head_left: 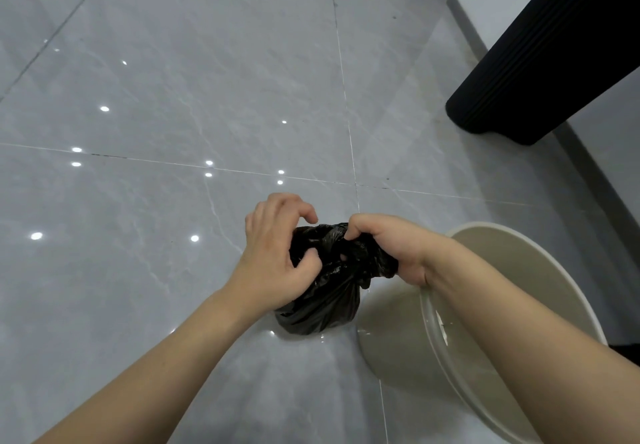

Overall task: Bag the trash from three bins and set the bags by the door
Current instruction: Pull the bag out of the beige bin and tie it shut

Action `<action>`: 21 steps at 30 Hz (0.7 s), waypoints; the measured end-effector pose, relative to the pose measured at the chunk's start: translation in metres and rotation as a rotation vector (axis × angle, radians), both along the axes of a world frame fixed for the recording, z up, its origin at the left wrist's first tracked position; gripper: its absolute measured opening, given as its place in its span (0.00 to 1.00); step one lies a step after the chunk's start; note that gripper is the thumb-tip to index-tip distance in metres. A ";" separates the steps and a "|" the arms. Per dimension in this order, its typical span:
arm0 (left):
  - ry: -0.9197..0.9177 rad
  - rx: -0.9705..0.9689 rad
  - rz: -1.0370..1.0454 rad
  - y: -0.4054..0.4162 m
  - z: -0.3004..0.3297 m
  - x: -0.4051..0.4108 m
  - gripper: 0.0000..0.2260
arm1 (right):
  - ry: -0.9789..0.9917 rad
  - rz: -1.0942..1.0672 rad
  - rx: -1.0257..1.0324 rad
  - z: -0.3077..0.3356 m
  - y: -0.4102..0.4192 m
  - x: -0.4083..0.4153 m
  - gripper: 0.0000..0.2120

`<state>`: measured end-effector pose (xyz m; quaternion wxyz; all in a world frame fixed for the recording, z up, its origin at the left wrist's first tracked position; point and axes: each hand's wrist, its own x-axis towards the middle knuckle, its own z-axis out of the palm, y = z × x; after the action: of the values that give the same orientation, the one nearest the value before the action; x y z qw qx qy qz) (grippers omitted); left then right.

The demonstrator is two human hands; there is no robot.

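A small black trash bag (pixel 320 308) sits on the grey tiled floor, its bulging bottom resting on the tiles and its neck gathered upward. My left hand (pixel 277 253) pinches the bunched plastic on the bag's left side, fingers curled. My right hand (pixel 388 246) is clenched around the twisted top of the bag from the right. A beige round bin (pixel 391 336) stands just right of the bag, partly hidden under my right forearm; its rim and pale inside show.
Glossy grey floor tiles (pixel 173 114) spread to the left and ahead, with ceiling light reflections. A black ribbed column-shaped object (pixel 540 62) stands at the upper right against a white wall with a grey skirting (pixel 588 180).
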<state>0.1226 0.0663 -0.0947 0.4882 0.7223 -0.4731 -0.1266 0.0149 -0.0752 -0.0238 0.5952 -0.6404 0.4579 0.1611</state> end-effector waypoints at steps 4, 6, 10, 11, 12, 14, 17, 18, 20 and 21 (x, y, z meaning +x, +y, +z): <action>-0.008 0.138 -0.084 -0.010 -0.011 -0.008 0.15 | 0.020 0.045 -0.042 0.004 0.004 0.001 0.07; 0.189 0.193 -0.081 -0.017 -0.013 -0.006 0.11 | 0.049 0.068 -0.108 0.005 0.002 0.000 0.16; 0.548 0.261 -0.035 -0.024 -0.018 0.000 0.11 | 0.108 0.185 -0.253 0.004 0.000 0.000 0.08; 0.595 0.276 -0.028 -0.024 -0.019 0.001 0.11 | 0.102 0.212 -0.286 0.003 0.000 0.001 0.07; 0.643 0.286 -0.025 -0.024 -0.019 0.001 0.11 | 0.091 0.228 -0.312 0.003 0.000 0.002 0.04; 0.653 0.327 -0.033 -0.024 -0.017 0.000 0.11 | 0.079 0.245 -0.305 0.003 0.000 0.005 0.03; 0.186 0.345 0.021 -0.019 -0.021 -0.003 0.08 | 0.142 0.218 -0.235 0.005 -0.004 0.009 0.04; 0.005 0.270 0.037 -0.014 -0.024 -0.003 0.09 | 0.163 0.176 -0.215 0.006 -0.005 0.010 0.05; -0.186 0.124 -0.015 -0.004 -0.027 -0.003 0.14 | 0.176 0.098 -0.194 0.008 -0.008 0.011 0.05; -0.198 0.087 -0.055 0.001 -0.027 -0.005 0.16 | 0.178 0.078 -0.192 0.008 -0.009 0.010 0.05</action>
<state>0.1173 0.0674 -0.1218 0.4035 0.7386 -0.5328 -0.0882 0.0250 -0.0843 -0.0154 0.4813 -0.6950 0.4970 0.1959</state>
